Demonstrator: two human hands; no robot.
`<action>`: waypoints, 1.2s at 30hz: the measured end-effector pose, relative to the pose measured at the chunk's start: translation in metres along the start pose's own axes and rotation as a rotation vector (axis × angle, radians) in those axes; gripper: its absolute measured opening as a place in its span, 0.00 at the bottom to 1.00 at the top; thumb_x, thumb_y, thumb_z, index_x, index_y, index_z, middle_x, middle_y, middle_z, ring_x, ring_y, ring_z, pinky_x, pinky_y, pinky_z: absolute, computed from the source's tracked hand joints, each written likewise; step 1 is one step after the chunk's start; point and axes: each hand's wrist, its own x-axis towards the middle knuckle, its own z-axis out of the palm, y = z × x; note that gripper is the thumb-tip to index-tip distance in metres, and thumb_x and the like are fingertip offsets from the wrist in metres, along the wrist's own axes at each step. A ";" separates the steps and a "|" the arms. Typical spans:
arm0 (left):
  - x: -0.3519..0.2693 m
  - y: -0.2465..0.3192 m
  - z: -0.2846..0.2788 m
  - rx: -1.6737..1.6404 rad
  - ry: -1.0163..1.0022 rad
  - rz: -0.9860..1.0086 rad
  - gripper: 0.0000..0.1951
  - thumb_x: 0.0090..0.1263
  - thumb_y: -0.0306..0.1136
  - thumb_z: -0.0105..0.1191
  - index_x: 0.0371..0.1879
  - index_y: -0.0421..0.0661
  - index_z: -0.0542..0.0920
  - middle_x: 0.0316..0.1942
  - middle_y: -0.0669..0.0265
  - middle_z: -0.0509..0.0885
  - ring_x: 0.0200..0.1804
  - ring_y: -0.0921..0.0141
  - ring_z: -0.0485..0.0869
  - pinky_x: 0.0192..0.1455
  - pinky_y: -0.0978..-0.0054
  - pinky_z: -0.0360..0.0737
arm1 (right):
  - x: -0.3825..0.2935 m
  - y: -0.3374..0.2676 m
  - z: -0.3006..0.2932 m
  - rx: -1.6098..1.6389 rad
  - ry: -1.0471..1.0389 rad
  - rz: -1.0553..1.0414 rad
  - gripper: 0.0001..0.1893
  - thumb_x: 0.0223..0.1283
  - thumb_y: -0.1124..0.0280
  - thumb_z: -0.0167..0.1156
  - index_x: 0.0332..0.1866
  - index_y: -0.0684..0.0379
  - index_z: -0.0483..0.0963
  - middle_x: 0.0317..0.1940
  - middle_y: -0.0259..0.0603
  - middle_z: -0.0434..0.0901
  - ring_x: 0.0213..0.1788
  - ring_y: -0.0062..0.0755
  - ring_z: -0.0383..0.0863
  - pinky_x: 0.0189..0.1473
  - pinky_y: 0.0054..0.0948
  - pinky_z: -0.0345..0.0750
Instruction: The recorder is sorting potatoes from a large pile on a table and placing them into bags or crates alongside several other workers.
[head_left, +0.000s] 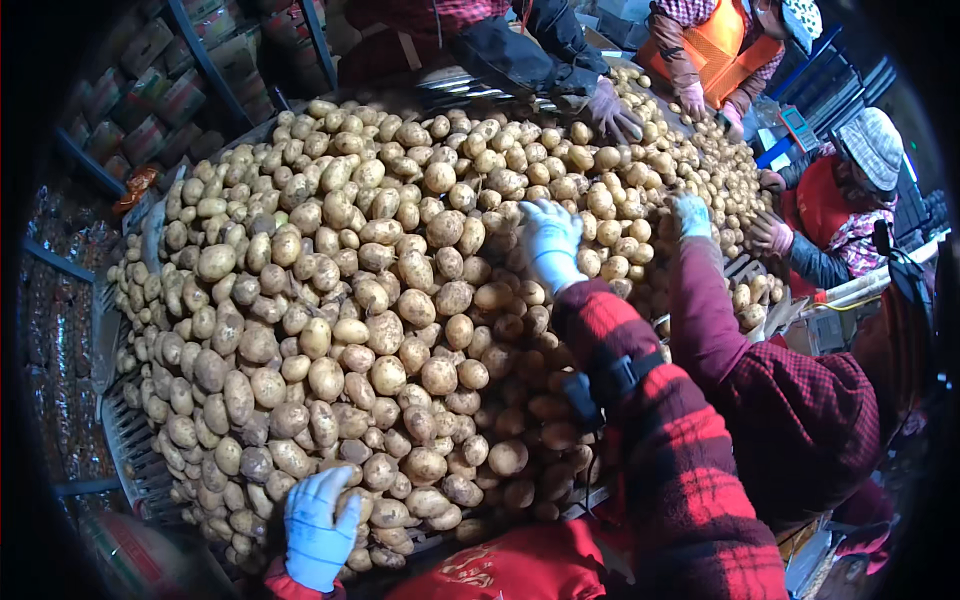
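Note:
A large heap of potatoes (390, 300) covers the slatted sorting table (135, 457) before me. My left hand (321, 525), in a white and light-blue work glove, rests at the near lower edge of the heap, its fingers apart against the potatoes. Reaching across the heap from the right, my right hand (553, 238) wears a matching glove; its fingers lie spread on potatoes near the middle. The red plaid sleeve (675, 420) on that arm carries a strap with a dark buckle. Neither hand shows a potato in its grasp.
Close on my right, a co-worker's gloved hand (691, 216) touches the heap. Other co-workers' gloved hands (615, 112) work along the far and right sides. Metal posts (210, 64) and stacked packages (146, 97) stand at the upper left. A handheld device (798, 127) is at upper right.

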 end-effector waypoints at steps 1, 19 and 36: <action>0.009 0.005 0.003 -0.007 -0.031 0.075 0.18 0.60 0.35 0.56 0.50 0.44 0.76 0.46 0.58 0.80 0.48 0.57 0.77 0.55 0.60 0.70 | 0.009 0.019 0.004 -0.125 -0.056 0.013 0.19 0.50 0.65 0.60 0.51 0.44 0.76 0.57 0.35 0.74 0.61 0.41 0.69 0.60 0.46 0.61; 0.039 0.023 0.035 -0.125 -0.127 0.191 0.16 0.58 0.30 0.58 0.47 0.45 0.79 0.44 0.60 0.81 0.47 0.58 0.78 0.54 0.62 0.74 | 0.026 0.050 0.009 0.075 -0.105 -0.011 0.14 0.49 0.65 0.62 0.44 0.46 0.81 0.46 0.32 0.80 0.55 0.36 0.74 0.63 0.46 0.56; 0.036 0.025 0.040 -0.149 -0.234 0.265 0.17 0.61 0.35 0.56 0.50 0.46 0.78 0.46 0.61 0.81 0.48 0.60 0.78 0.55 0.61 0.71 | 0.004 0.061 0.018 -0.176 -0.065 -0.045 0.16 0.50 0.67 0.58 0.47 0.43 0.80 0.43 0.36 0.80 0.52 0.38 0.75 0.62 0.53 0.60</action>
